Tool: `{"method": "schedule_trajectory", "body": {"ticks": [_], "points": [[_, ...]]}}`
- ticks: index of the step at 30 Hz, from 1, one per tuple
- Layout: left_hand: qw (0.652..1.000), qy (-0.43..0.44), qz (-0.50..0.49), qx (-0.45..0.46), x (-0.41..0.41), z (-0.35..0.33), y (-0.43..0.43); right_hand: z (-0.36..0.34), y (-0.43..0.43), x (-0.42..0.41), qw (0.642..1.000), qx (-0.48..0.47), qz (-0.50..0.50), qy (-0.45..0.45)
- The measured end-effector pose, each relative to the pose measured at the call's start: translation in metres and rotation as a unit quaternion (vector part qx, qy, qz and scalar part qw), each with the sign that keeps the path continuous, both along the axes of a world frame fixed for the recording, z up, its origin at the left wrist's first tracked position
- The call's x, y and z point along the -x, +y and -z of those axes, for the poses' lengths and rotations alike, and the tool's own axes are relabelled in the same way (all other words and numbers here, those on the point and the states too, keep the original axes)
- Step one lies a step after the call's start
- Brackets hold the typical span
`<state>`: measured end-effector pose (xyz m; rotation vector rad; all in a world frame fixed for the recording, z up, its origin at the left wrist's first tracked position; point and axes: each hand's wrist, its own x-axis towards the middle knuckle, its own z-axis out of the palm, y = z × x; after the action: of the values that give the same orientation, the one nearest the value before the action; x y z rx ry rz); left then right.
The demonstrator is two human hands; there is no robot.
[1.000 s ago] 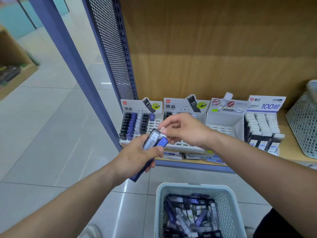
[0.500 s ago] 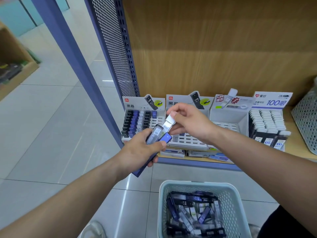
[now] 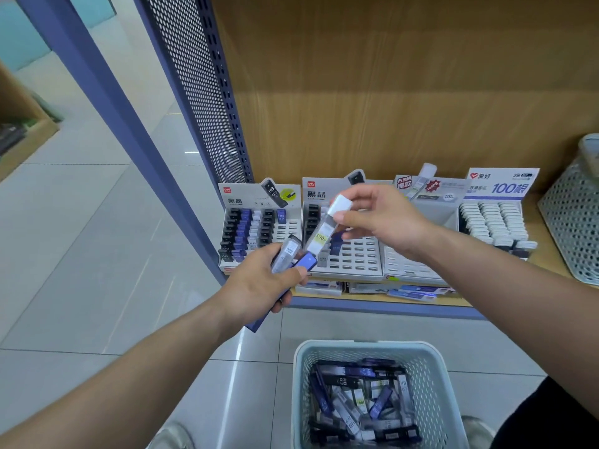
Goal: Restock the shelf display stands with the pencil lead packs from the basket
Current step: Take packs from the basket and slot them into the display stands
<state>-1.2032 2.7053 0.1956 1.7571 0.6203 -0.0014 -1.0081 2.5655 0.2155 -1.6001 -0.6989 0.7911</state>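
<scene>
Before one shelf [image 3: 547, 247], two hands [image 3: 259, 283] [image 3: 385, 222], three packs [image 3: 287, 254] [image 3: 307, 262] [image 3: 319, 238]

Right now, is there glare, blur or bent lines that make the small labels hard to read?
Head view: light glares on the floor tiles; the blue shelf post leans from wide-lens distortion; the white-capped pack in the right hand is slightly soft, yet its "100" label reads; the basket lies in dimmer light, with few labels legible.
</scene>
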Motion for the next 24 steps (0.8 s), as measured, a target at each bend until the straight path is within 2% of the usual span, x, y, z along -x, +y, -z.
{"method": "schedule_trajectory", "body": {"ticks": [5,14,18,24], "points": [[0.999,0.026,0.003,-0.032,-0.001,0.003,-0.001,-0.002,-0.024,-0.031,0.989,0.024,0.1,-0.104],[0.998,0.053,0.001,-0.032,-0.009,0.006,-0.006,0.023,-0.054,-0.075,0.955,0.161,0.148,-0.2],[0.998,0.058,0.003,-0.033,-0.007,0.005,-0.003,0.02,-0.048,-0.074,0.956,0.153,0.132,-0.212],[0.997,0.058,-0.015,-0.046,0.005,-0.003,0.009,-0.001,-0.015,-0.052,0.971,0.076,0.083,-0.211]]}}
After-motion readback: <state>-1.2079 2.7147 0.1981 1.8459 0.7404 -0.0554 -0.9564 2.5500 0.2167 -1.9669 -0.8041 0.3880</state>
